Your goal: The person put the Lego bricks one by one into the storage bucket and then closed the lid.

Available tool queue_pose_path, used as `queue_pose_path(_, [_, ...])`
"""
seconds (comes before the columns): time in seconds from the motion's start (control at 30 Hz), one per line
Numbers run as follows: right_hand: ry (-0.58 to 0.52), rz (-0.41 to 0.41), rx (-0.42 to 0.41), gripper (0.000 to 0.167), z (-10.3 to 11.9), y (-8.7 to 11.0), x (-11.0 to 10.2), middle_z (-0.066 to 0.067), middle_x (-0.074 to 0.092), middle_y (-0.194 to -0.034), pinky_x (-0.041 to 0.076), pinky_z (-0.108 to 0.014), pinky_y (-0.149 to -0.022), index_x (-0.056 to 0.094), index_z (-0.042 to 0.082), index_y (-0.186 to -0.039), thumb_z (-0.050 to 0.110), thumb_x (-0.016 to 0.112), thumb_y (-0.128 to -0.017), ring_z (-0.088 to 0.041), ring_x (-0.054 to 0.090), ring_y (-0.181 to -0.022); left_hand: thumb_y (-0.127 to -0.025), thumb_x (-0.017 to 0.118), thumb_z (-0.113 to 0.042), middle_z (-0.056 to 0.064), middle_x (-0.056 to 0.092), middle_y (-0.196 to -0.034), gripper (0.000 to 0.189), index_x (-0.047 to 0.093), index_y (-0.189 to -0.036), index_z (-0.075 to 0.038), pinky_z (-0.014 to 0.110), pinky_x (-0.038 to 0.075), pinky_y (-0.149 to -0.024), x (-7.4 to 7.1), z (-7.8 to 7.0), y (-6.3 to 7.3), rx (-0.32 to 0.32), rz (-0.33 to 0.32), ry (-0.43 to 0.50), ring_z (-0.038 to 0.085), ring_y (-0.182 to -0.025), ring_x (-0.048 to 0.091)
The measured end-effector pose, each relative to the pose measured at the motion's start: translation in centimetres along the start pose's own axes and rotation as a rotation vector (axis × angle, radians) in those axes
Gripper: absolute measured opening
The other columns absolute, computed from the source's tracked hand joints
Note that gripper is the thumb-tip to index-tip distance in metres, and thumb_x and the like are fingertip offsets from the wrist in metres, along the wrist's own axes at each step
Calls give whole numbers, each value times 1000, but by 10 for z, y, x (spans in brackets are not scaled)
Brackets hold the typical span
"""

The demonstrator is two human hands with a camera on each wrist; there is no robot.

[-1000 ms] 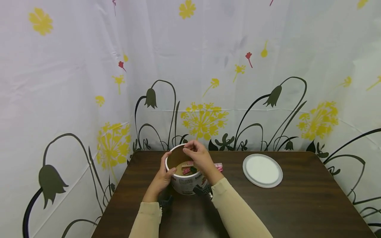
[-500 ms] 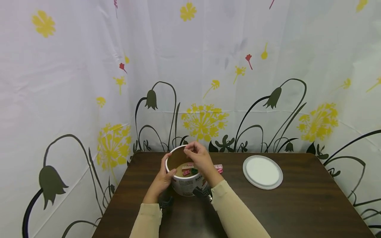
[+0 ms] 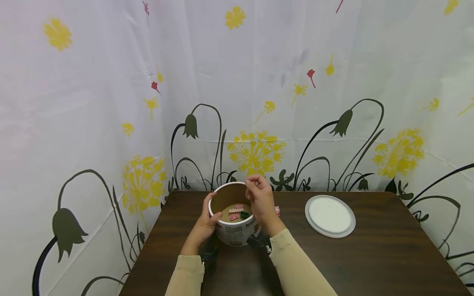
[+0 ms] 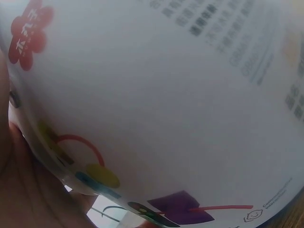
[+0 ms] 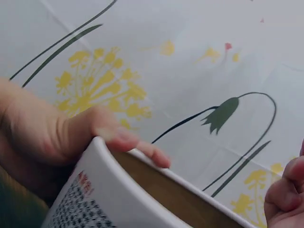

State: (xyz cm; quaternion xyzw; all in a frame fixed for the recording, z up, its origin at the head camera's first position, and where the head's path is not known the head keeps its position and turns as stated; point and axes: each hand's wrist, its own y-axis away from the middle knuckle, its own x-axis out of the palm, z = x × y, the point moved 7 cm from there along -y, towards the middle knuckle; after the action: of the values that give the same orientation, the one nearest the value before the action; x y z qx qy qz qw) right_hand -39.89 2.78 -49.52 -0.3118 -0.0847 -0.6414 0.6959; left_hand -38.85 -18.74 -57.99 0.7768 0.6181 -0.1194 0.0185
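Note:
A white round tub [image 3: 231, 235] with printed sides stands on the table, its top uncovered. My left hand [image 3: 207, 221] grips its left rim, thumb at the front and fingers round the back. In the tub lie a few toy building bricks: a pale pink brick [image 3: 236, 210], a pink brick [image 3: 234, 216] and a dark green brick [image 3: 245, 215]. At the right rim is my right hand [image 3: 262, 202], its fingers bent together; whether anything is between them is hidden. The left wrist view is filled by the tub's printed wall [image 4: 142, 99]. In the right wrist view, curled fingertips [image 5: 287, 194] show near the rim.
A round white lid [image 3: 330, 216] lies on the dark wooden table [image 3: 374, 246] to the right. Behind my right hand, a bit of another pink brick [image 3: 277, 210] shows. A flower-patterned curtain [image 3: 207, 57] hangs along the table's back edge.
My right hand has moved rightward from over the tub's opening to its right rim, exposing more of the bricks inside. The left hand keeps its grip. The view has shifted slightly.

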Motion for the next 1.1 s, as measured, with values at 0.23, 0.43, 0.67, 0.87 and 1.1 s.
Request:
queue_pose_path(0.23, [-76,-36,51,4,21,4,-17,2,54,-79,45,-21,-64,60,6,-112,8,62,-108,-11,49,-68,-94,62,-29,25,33,-163,85,18,-168,-31,43,37,-114,0,3,1,-19,2,19,47,-146,43])
queue_pose_path(0.43, [84,-88,58,7,36,7,-54,3,54,-83,46,-24,-68,61,8,-111,13,65,-108,-13,52,-73,-94,62,-31,25,34,-163,85,18,-167,-32,42,38,-113,-1,2,1,-31,-2,15,47,-146,43])
queue_pose_path(0.67, [351,-213,209,18,17,22,-119,2,54,-82,43,-28,-71,64,5,-104,22,67,-108,-16,51,-77,-94,64,-36,26,31,-165,87,17,-167,-32,47,38,-115,0,4,1,-46,8,-2,50,-148,41])
queue_pose_path(0.87, [610,-282,343,30,-23,48,-160,2,57,-88,48,-28,-70,65,6,-115,31,75,-103,-18,57,-80,-94,63,-40,26,30,-166,87,17,-167,-34,55,38,-117,0,6,3,-62,3,-23,49,-148,42])
queue_pose_path(1.1, [547,-315,294,30,-49,61,-177,-2,63,-94,53,-29,-69,62,-1,-116,19,79,-100,-18,62,-79,-94,63,-37,25,32,-164,85,18,-167,-33,50,39,-115,-1,4,2,-56,-1,-33,47,-146,43])
